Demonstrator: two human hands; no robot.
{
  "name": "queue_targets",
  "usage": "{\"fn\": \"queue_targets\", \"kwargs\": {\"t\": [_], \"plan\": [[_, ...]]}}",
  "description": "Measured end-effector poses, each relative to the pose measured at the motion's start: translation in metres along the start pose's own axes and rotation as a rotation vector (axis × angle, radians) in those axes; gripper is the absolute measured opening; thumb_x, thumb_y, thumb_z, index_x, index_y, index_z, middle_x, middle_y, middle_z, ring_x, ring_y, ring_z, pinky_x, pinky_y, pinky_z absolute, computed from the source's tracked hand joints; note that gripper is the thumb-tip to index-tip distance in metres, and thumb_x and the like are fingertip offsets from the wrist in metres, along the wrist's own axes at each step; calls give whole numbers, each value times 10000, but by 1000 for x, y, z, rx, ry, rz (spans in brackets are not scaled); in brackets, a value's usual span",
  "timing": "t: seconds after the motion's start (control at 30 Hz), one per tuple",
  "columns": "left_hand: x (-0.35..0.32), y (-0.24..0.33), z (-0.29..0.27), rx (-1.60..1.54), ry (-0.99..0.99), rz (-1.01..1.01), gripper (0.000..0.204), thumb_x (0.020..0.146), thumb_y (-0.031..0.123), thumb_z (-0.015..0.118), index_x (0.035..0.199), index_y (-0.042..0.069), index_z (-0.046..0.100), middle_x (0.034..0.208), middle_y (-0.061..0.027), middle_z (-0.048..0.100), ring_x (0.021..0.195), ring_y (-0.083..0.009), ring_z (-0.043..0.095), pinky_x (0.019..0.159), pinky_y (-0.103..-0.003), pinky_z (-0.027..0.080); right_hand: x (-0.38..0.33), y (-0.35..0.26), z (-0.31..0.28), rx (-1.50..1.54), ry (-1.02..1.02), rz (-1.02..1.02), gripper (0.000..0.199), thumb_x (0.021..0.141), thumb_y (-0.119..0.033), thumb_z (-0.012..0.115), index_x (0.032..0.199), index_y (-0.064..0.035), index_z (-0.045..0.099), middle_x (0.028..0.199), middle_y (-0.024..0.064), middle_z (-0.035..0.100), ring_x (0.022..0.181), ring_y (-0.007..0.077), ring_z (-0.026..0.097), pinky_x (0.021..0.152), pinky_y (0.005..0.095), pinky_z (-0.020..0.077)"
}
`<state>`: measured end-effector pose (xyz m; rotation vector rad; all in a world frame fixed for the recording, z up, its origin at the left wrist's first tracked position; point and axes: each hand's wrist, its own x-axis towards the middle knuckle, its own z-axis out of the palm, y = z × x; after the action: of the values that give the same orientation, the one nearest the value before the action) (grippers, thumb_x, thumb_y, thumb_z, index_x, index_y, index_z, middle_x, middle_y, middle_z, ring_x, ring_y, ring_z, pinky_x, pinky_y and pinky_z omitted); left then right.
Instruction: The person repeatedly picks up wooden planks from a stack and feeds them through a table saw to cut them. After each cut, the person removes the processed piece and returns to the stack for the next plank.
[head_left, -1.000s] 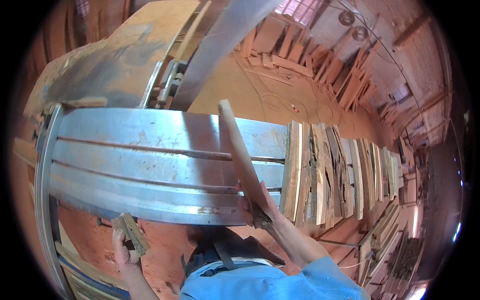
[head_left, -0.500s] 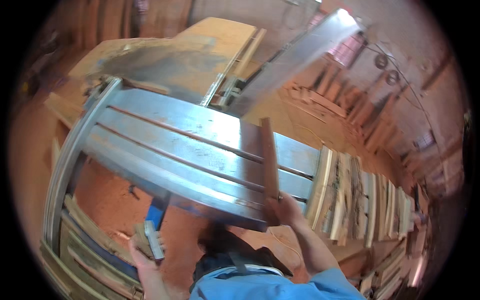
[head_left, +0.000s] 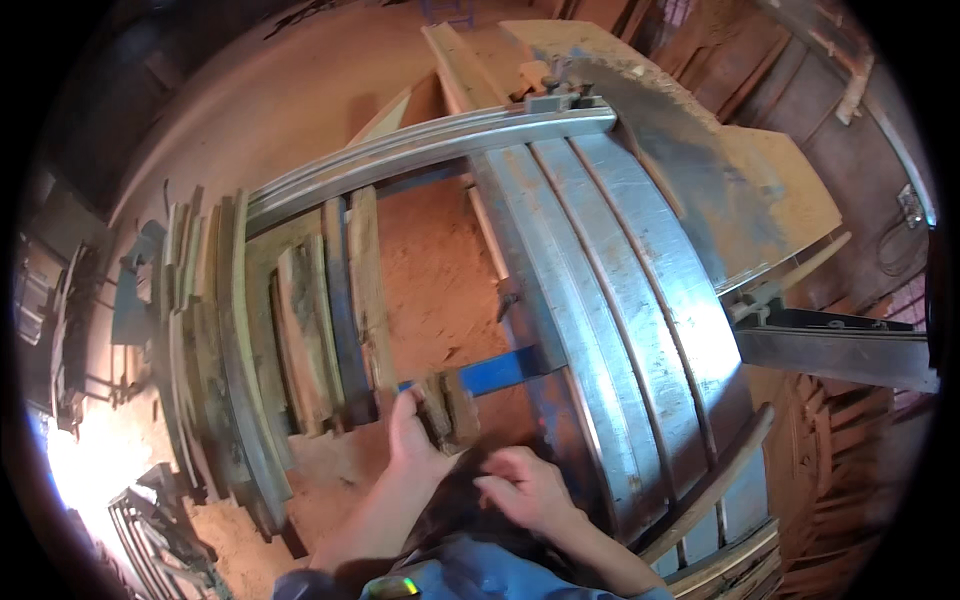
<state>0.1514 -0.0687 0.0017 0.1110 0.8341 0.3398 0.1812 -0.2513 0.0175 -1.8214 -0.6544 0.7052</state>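
My left hand [head_left: 412, 438] is closed around a short, rough wooden block [head_left: 440, 410], held in front of a blue bar [head_left: 500, 370]. Just right of it, my right hand [head_left: 525, 490] hovers with curled fingers; whether anything is inside them is hidden. To the right stands a slotted metal machine table [head_left: 610, 310]. A wooden board [head_left: 715, 485] lies slanted across its near end, apart from both hands.
Long rough wood strips [head_left: 225, 340] stack up at left, with shorter pieces [head_left: 305, 330] beside them. A metal rail [head_left: 430, 150] runs along the far side. A grey metal arm [head_left: 840, 355] juts out at right. More boards [head_left: 850, 480] lean beyond.
My view has swung left. My right hand has let go of the wooden board, which now lies on the machine table, and has come close to my left hand.
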Motion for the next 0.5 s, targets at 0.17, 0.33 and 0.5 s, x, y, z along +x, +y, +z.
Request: {"fn": "queue_targets", "kwargs": {"t": [0.17,0.33,0.5], "plan": [[-33,14,-50,74,-178,372,420,972,407,430,1209,88,567,1048,-123,627,946,-282,618,833,-436,540,32,-23,38,-113,-46,-248,422,888,-373,735,1018,1,591,846,175,668,754,355,695,646,417,553],[-68,23,-29,7,5,460,475,989,511,447,1289,159,558,1189,-67,625,1035,-269,615,882,-452,530,41,-40,60,-319,-44,-345,434,877,-429,709,962,-22,586,804,188,663,688,385,669,579,458,533],[-105,45,-29,-280,88,364,500,983,486,485,1263,79,560,1195,-189,612,1036,-390,614,911,-543,506,38,-53,97,-602,89,-489,515,762,-560,769,852,-73,632,656,128,650,580,328,671,507,435,522]]}}
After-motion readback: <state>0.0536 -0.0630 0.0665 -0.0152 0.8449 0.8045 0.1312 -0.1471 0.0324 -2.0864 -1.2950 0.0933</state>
